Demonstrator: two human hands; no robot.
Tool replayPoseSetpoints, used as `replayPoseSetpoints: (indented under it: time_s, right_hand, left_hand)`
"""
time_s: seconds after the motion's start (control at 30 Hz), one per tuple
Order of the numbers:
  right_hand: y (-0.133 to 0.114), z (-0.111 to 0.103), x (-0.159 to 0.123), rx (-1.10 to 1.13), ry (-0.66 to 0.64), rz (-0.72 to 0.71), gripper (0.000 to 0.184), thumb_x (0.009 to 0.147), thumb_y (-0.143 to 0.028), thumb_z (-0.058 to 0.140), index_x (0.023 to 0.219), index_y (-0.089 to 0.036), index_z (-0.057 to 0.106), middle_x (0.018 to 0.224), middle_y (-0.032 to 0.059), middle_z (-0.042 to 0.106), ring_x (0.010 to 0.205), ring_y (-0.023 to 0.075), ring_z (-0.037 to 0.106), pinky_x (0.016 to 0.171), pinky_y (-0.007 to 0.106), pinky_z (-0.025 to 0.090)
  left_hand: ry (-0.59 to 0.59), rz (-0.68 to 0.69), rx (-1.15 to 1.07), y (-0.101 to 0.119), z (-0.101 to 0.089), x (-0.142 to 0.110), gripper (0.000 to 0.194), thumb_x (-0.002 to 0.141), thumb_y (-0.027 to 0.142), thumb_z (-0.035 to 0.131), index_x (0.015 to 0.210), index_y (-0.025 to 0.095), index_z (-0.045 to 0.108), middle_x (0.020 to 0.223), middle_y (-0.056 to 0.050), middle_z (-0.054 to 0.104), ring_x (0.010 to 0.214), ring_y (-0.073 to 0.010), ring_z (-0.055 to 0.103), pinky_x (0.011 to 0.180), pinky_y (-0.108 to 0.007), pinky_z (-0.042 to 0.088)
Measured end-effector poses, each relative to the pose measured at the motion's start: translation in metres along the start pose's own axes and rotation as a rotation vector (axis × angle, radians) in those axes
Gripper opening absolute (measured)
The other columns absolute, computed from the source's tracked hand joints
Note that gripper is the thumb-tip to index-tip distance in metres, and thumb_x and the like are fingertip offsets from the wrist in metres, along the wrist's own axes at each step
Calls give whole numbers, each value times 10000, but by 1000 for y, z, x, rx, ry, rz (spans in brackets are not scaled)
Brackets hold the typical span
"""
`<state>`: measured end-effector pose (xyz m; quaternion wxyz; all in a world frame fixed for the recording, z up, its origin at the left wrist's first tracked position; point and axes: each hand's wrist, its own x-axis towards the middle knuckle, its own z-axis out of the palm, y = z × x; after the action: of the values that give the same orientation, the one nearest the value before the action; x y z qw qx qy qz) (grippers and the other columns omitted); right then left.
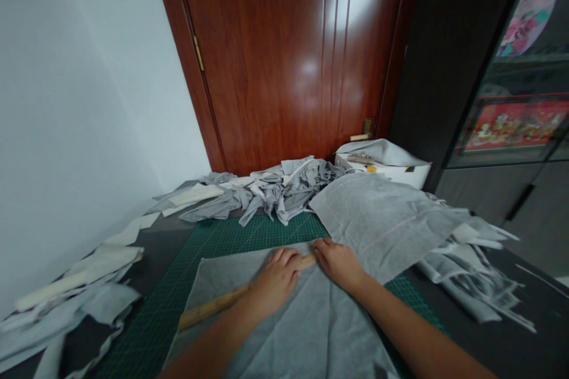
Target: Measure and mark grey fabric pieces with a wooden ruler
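Note:
A long wooden ruler [216,306] lies slantwise across a grey cloth [306,325] spread over the green cutting mat [262,233]. My left hand [276,280] rests on the ruler past its middle, its fingers closed together over the wood. At the ruler's far end, near the cloth's back edge, my right hand [340,263] has its fingers bent down around the tip. The fingertips of both hands are partly hidden. Just beyond my right hand, another grey cloth piece [382,213] with a faint line across it lies partly over the mat.
Crumpled grey scraps [284,189] are heaped at the back by the brown door [284,59]. More cloth strips [89,284] lie along the left wall. A white box [406,176] stands at the back right, with a tangled cloth pile [471,278] at the right.

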<state>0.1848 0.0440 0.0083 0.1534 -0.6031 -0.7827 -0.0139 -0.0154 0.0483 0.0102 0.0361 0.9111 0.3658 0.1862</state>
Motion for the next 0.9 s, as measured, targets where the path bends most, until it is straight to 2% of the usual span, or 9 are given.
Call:
replayPoseSetpoints:
  time_s: [0.17,0.27,0.37,0.47,0.57,0.63,0.7,0.8,0.9]
  right_hand:
    - [3,2,1,-21,-8,49,304,975,-272,312,1104,-208,579,972,78,664,794,177,663,658,247,426]
    - [6,7,0,63,23,62,301,968,-270,322,1086,-200,590,985,77,672,820,181,663,700,256,443]
    - [7,11,0,267,111,60,279,948,-244,344,1077,-181,583,992,72,679,878,176,651,779,265,457]
    - [7,12,1,482,235,3,279,929,-230,348,1094,-171,565,1038,82,662,968,171,619,864,280,453]
    - [14,8,3,545,320,2,282,902,-215,353,1077,-171,569,1080,98,637,1024,184,586,902,315,444]
    - [24,3,3,530,332,47,261,867,-187,368,1017,-171,582,1021,90,644,973,187,593,870,318,452]
    - [34,-4,1,526,258,65,216,837,-176,394,932,-172,587,897,62,651,854,177,602,795,295,462]
    - [43,-17,-6,575,-53,-42,127,808,-195,471,852,-175,588,737,7,622,689,147,575,667,244,445]
    - [45,-27,-13,605,-308,-187,120,754,-184,554,861,-167,607,748,-3,611,670,136,554,618,219,420]
  left_hand:
    - [-28,-22,78,-4,5,-9,415,907,368,483,1311,276,461,1359,-47,494,1294,-265,351,1074,-490,265]
    - [-24,-40,95,-3,2,-11,427,901,433,485,1304,291,471,1373,-49,481,1311,-294,326,1064,-523,245]
    - [29,-31,77,-2,0,-10,379,880,350,537,1243,245,507,1262,-64,544,1210,-255,422,1040,-451,303]
    - [62,-40,80,-1,-1,-8,243,868,263,548,1106,214,563,1096,-59,580,1077,-231,480,968,-402,378]
    - [74,-59,83,-1,-1,-8,136,876,242,535,997,207,589,1012,-54,572,1020,-229,483,925,-395,410]
    - [76,-67,79,-3,0,-8,115,882,231,528,971,206,595,990,-51,567,1002,-223,484,913,-388,422]
    - [74,-69,76,-4,1,-8,111,888,228,523,967,206,598,981,-50,564,992,-218,488,903,-383,431]
    - [65,-76,69,-3,1,-8,114,901,235,511,963,203,600,979,-53,566,989,-215,494,898,-380,434]
    - [51,-89,66,-1,-2,-8,118,904,229,501,959,201,603,975,-53,568,984,-213,501,899,-373,431]
